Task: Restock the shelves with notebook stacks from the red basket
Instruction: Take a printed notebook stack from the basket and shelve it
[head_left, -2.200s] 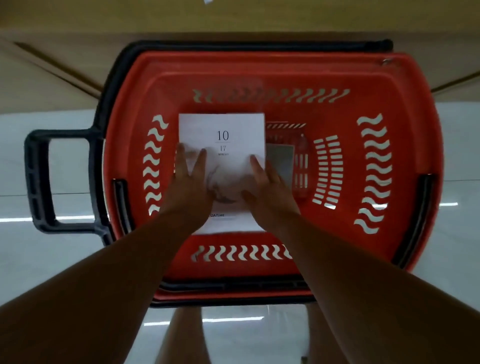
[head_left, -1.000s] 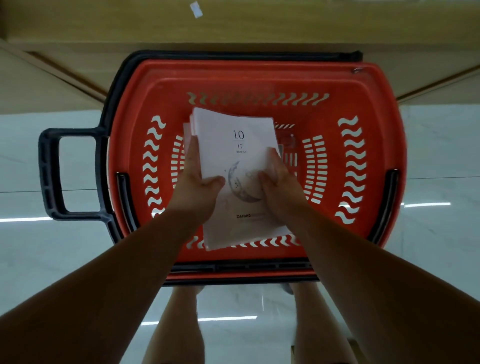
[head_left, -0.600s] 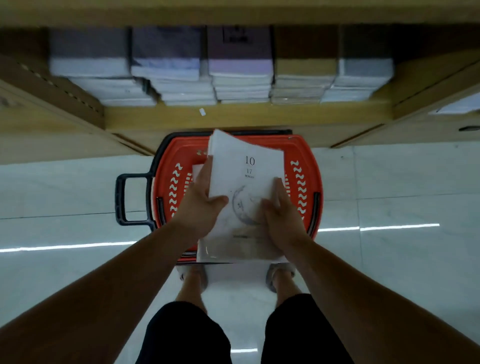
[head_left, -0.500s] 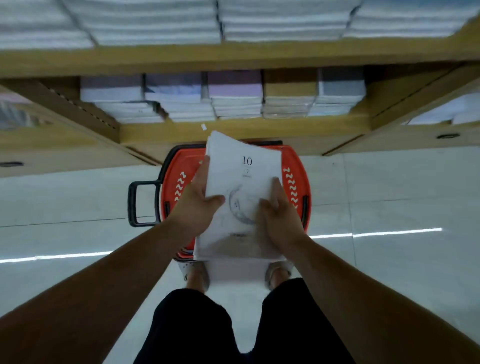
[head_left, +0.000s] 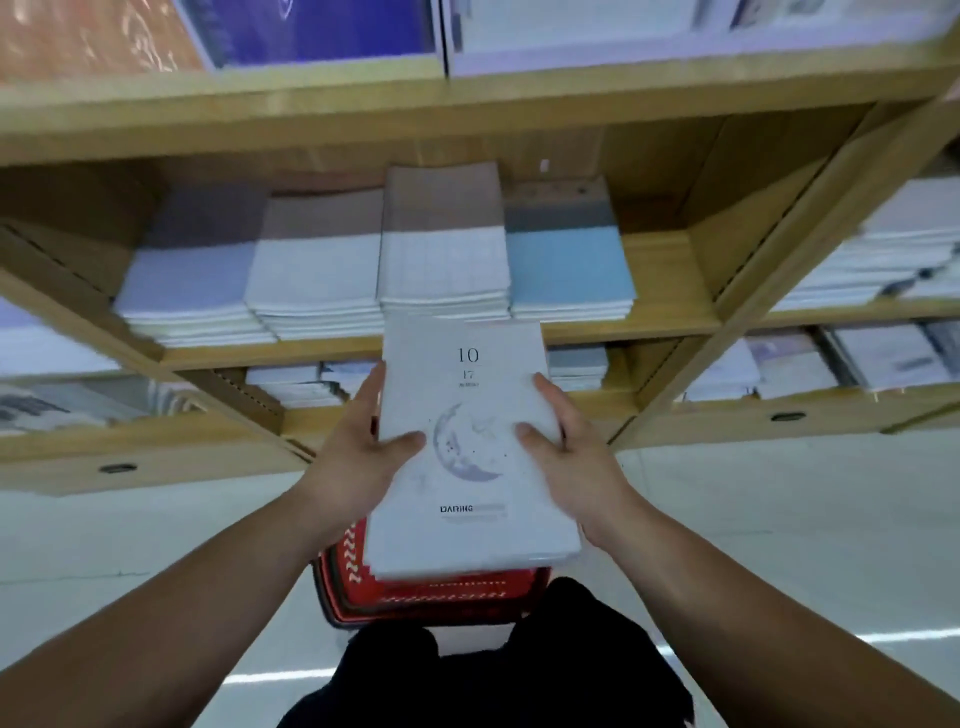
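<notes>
Both hands, left hand (head_left: 358, 457) and right hand (head_left: 566, 457), grip a notebook stack (head_left: 467, 447) above the red basket (head_left: 441, 597); next, probably slide it onto the wooden shelf (head_left: 665, 327) beyond the basket.

- My left arm (head_left: 182, 613) and right arm (head_left: 753, 613) are bare. They reach forward from the lower corners and converge toward the middle.
- My left hand (head_left: 358, 457) grips the left edge of the notebook stack (head_left: 467, 478). The thumb lies across the cover and the index finger stretches along the side.
- My right hand (head_left: 576, 457) grips the right edge the same way, thumb on the cover and fingers up along the side.
- My hands are about level, palms facing each other, apart and not touching.
- Both wrists are roughly in line with the forearms.
- Any fingers under the stack are hidden.
</notes>
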